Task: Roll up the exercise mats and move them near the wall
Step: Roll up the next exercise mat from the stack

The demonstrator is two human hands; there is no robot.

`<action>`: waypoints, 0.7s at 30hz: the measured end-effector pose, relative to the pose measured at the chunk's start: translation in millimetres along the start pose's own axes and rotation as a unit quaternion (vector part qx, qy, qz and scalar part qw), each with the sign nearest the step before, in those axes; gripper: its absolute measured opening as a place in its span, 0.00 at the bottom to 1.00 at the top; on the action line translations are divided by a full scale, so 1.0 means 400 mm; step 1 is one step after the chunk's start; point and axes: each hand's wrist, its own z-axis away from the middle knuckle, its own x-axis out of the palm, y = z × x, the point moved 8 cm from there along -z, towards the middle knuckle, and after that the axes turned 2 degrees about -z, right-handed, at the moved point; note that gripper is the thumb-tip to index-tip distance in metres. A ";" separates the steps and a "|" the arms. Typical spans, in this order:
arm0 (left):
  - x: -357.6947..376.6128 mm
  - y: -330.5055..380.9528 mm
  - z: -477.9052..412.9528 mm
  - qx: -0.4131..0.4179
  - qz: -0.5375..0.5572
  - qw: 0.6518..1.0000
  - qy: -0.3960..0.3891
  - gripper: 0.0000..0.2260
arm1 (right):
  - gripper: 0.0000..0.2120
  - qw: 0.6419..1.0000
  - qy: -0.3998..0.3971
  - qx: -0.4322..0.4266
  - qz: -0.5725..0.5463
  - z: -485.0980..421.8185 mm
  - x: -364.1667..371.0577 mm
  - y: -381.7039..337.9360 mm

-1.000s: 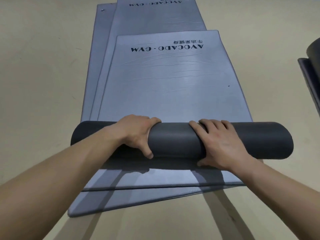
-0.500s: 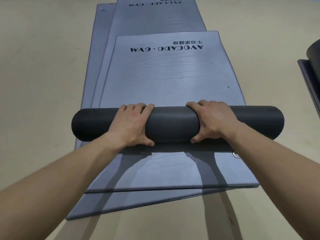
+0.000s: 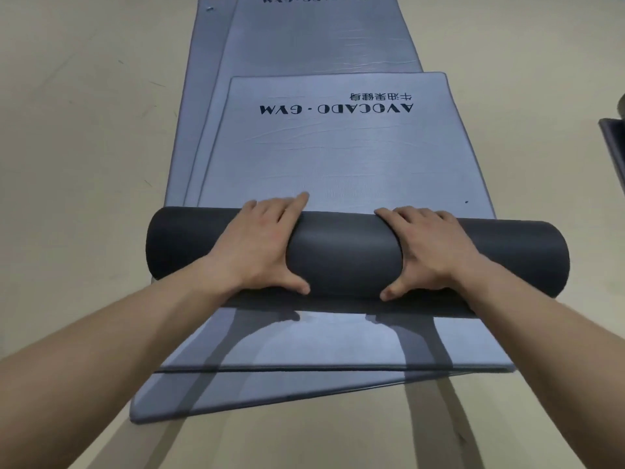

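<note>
**Roll pushed further up the grey AVOCADO · GYM mat**

Since half a second ago the dark roll (image 3: 341, 255) has travelled further up the top mat (image 3: 338, 157), and my hands have rotated over it, so the fingers now reach over its far side while the thumbs press its near face.

My left hand (image 3: 260, 245) lies spread over the roll left of its middle, fingers splayed and draped over the crest, index tip touching the flat grey surface just beyond the roll, thumb hooked low on the near side. My right hand (image 3: 429, 248) mirrors it right of the middle, fingers curled over the top, thumb pressed low on the near face. Both are wide, flat grips on the roll, neither closed into a fist.

The roll lies crosswise on the top mat, its ends overhanging that mat's side edges. Beyond the roll the unrolled part shows upside-down lettering. Nearer me than the roll, the mats underneath (image 3: 304, 394) lie flat on the beige floor (image 3: 84, 164), stacked and slightly fanned; they also reach past the roll's far side. Well right of the roll, at the frame edge, sits part of another dark mat (image 3: 614, 143)
</note>
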 end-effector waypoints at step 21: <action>-0.005 -0.016 -0.022 0.018 0.043 0.994 -0.096 0.55 | 0.60 0.998 0.052 -0.004 0.040 0.074 0.009 -0.025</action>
